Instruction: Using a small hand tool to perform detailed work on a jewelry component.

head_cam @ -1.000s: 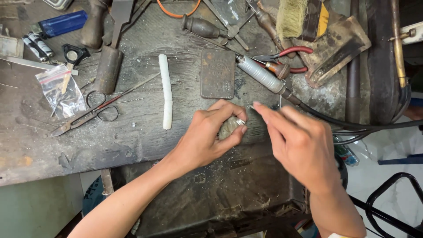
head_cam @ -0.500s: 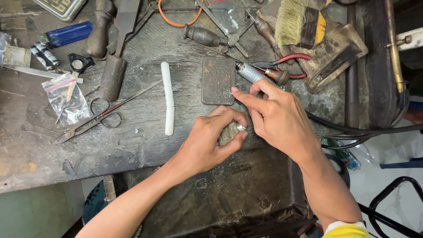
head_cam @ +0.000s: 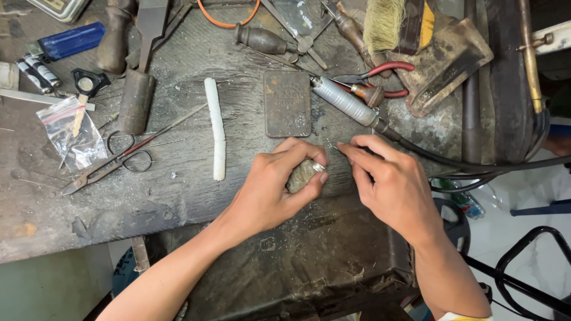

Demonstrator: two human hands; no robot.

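— Where's the left hand (head_cam: 270,190)?

— Dead centre of the worn dark workbench (head_cam: 178,202), fingers curled tight round a small greyish lump with a silvery ring (head_cam: 304,173) on it.

— And the right hand (head_cam: 389,181)?

— At three o'clock of the lump, just beside it, thumb and forefinger pinched together; whether they grip anything, I cannot tell.

— Nearby?

— White stick (head_cam: 215,128) at ten o'clock, grey-handled corded tool (head_cam: 348,104) at one o'clock.
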